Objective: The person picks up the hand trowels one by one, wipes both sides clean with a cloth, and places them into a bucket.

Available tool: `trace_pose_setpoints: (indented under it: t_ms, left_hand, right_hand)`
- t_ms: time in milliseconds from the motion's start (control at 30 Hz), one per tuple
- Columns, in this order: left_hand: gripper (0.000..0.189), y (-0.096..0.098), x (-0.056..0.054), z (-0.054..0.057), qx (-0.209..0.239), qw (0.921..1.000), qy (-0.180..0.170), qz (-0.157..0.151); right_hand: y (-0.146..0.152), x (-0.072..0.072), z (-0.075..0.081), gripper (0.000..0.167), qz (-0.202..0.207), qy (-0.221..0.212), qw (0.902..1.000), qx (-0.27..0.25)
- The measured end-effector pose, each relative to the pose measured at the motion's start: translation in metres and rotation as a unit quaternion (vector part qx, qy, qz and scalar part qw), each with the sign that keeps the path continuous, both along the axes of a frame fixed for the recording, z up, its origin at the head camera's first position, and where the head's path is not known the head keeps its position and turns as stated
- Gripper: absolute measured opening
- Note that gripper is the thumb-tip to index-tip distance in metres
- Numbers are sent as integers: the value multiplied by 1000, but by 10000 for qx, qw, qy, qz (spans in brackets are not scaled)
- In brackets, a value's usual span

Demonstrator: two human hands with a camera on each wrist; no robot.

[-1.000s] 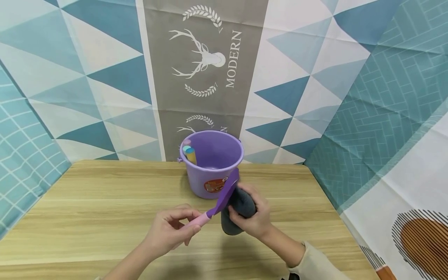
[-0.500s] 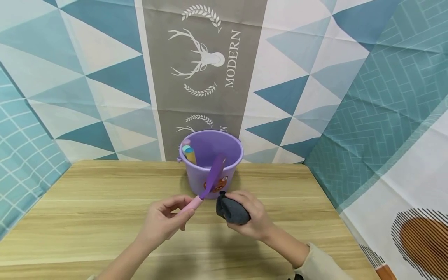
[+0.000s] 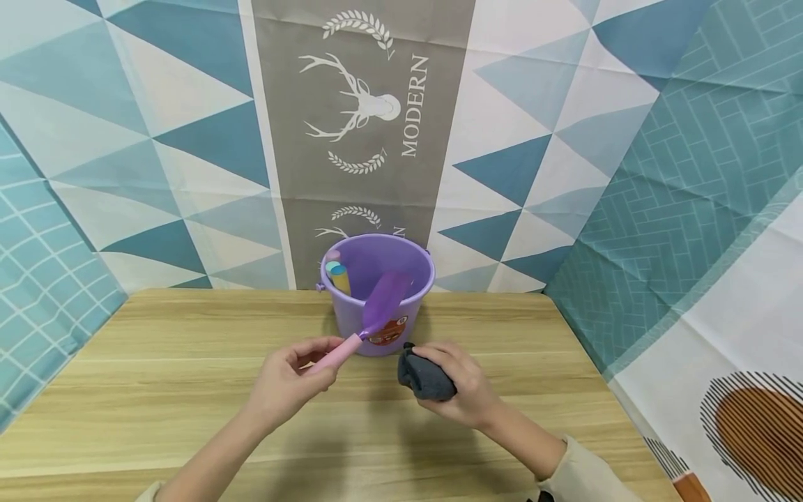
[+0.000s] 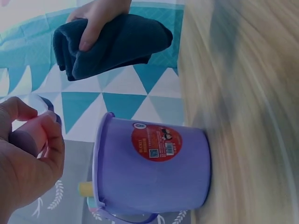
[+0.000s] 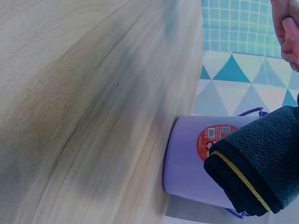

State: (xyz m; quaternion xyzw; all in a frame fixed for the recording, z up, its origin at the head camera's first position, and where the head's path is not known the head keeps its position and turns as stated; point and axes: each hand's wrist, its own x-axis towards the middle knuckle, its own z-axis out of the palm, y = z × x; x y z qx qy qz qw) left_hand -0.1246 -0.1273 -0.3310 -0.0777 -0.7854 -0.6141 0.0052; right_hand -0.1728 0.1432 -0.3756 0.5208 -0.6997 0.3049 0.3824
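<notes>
In the head view my left hand (image 3: 285, 383) pinches the pink handle of a purple spatula (image 3: 384, 303), its blade tilted up in front of the bucket's rim. My right hand (image 3: 461, 383) grips a dark grey folded towel (image 3: 428, 376) above the table, a little to the right of the spatula. The left wrist view shows the thumb on the rolled towel (image 4: 117, 44); a yellow-edged fold of the towel (image 5: 261, 158) faces the right wrist camera. Beyond both hands stands a purple bucket (image 3: 351, 317) with a red label, upright.
Inside the bucket's left side stand a yellow tube with a blue top (image 3: 341, 279), a teal-topped item (image 3: 332, 266) and a pink-topped one. The wooden table (image 3: 207, 362) ends at a patterned cloth backdrop (image 3: 502, 174), with cloth along both sides too.
The spatula has come away from the towel, moved left and turned its blade face to the head camera. The towel has been lowered, then shifted slightly right, still in my right hand.
</notes>
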Motion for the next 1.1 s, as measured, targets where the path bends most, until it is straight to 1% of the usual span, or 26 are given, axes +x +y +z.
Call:
trace_pose_setpoints:
  t_ms: [167,333,433,567,633,833,1100]
  left_hand:
    - [35,1,-4,3,-330,9990,-77,277]
    - [37,1,-9,4,-611,9975,109,348]
    - [38,0,-10,5,-718,9967,-10,385]
    - [39,0,-12,4,-814,9957,-74,429]
    - [38,-1,-13,4,-890,9949,10,470]
    - [35,-1,-16,6,-1068,9914,175,732]
    - [37,-2,-19,8,-1299,9845,571,1035]
  right_hand:
    - [2,0,-1,46,-3,-21,10000,27]
    - [3,2,-1,45,-4,-50,9999,95]
    - [3,2,-1,45,-36,-54,9999,160]
    - [6,1,-2,46,-144,-76,9992,373]
    - [7,1,-3,48,-262,-22,9981,561]
    - [9,1,-6,62,-612,290,9918,1079]
    - [9,0,-12,71,-737,408,9877,1318]
